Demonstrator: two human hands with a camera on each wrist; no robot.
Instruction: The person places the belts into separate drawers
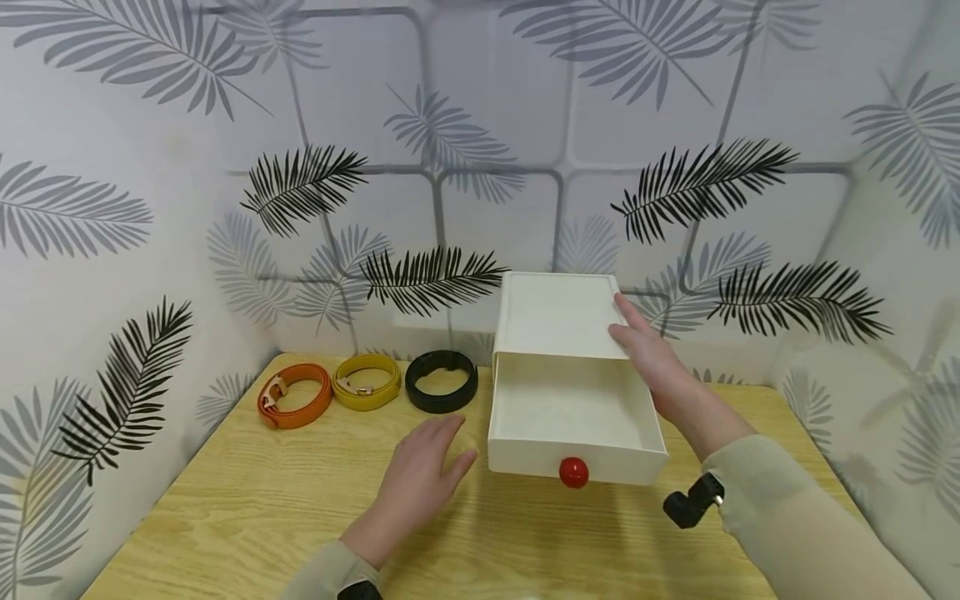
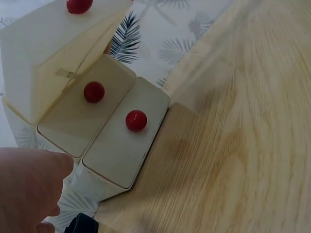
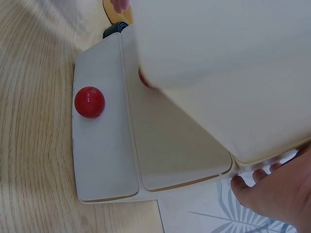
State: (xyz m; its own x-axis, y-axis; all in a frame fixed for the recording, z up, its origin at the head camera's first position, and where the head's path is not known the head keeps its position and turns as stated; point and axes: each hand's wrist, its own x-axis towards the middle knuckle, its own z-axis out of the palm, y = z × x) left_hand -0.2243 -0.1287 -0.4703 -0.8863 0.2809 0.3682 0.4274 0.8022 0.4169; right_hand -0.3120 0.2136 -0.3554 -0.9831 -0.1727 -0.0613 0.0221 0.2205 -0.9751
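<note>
A white drawer cabinet [image 1: 558, 317] stands on the table, its top drawer [image 1: 525, 457] pulled out by a red knob [image 1: 573, 472] at the front. The drawer's inside looks bare. Two closed drawers, the middle one [image 2: 68, 121] and the bottom one [image 2: 114, 162], show below it in the left wrist view, each with a red knob. My right hand [image 1: 660, 362] rests along the cabinet's upper right edge, fingers against it. My left hand [image 1: 420, 471], holding nothing, hovers left of the drawer. Closest to it lies a coiled black belt [image 1: 468, 390].
Left of the black belt are a coiled yellow belt [image 1: 390, 388] and a coiled orange belt [image 1: 311, 408], both with buckles. The wooden table [image 1: 247, 508] meets a leaf-patterned wall [image 1: 480, 217] at the back and sides.
</note>
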